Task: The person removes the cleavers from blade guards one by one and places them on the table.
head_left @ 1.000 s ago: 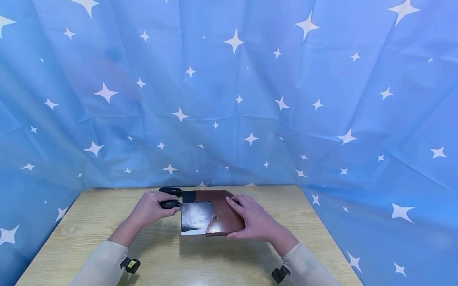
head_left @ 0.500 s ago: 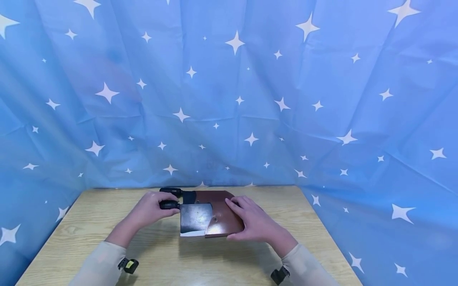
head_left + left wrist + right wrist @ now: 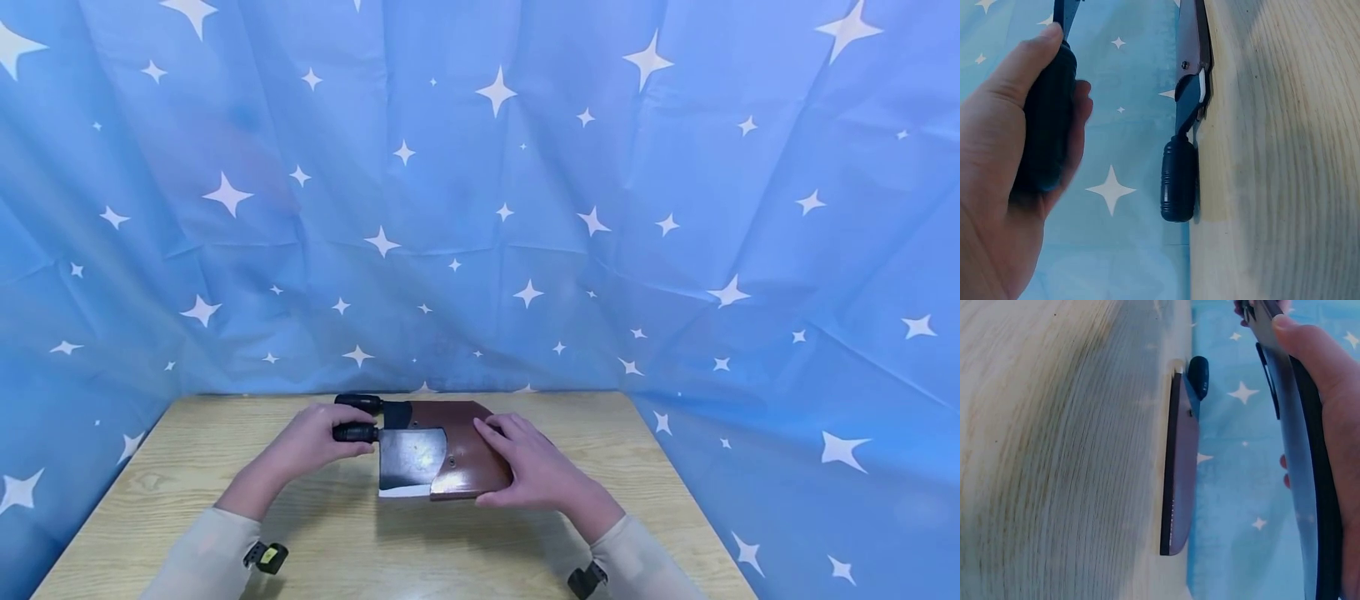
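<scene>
While hands (image 3: 317, 435) hold one cleaver (image 3: 412, 457) — another (image 3: 444, 412) rests.

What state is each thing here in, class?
Near black-handled steel cleaver: held up, blade partly bare
Near brown leathery sheath: covering part of that blade
Far black-handled cleaver: mostly sheathed
Far brown leathery sheath: fitted over far cleaver
Left hand: gripping near handle
Right hand: holding near sheath
Blue star-printed cloth backdrop: hanging, creased
</scene>
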Demonstrator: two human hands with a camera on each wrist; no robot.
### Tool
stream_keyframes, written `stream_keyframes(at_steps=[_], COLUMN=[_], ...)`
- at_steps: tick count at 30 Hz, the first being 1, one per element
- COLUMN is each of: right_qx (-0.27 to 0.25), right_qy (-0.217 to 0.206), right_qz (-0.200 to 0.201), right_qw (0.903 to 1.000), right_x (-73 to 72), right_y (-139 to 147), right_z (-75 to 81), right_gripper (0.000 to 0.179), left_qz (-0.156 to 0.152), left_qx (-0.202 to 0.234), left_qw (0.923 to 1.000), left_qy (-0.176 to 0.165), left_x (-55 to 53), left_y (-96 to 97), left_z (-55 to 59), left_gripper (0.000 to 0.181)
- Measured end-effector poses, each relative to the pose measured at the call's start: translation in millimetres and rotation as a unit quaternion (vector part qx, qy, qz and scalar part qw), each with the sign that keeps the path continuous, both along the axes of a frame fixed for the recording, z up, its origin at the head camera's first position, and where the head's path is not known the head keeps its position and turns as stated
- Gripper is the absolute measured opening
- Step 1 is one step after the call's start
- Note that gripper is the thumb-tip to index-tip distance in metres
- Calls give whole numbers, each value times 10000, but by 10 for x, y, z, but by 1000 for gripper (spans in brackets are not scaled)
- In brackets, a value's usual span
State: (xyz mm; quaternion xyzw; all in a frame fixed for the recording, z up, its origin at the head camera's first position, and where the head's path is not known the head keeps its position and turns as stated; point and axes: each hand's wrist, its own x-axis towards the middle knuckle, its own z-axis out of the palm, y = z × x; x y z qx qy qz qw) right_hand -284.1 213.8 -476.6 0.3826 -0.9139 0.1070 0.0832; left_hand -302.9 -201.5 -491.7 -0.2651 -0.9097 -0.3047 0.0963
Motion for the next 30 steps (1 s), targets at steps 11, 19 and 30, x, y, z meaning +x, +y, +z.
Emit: stream_keyframes(at_steps=[11,19,30], right_qx=[66,114,55], right_qy=[-17,26,-36], right_qz=[-234,-195,-232], right_qw=[9997,9997,9997], right_x=[-1,0,3], right_y=[3,-12,11], right_z=[-48,-56,-37], right_gripper=[123,122,121], left_qz=[387,357,385], left_qx=[-597,-202,-104], left_qw=[9972,9986,9989], left_qy=[231,340,258], left_x=[36,61,59], left_y=[86,117,80], left_z=[-26,-35,-25], left_gripper=[40,33,30])
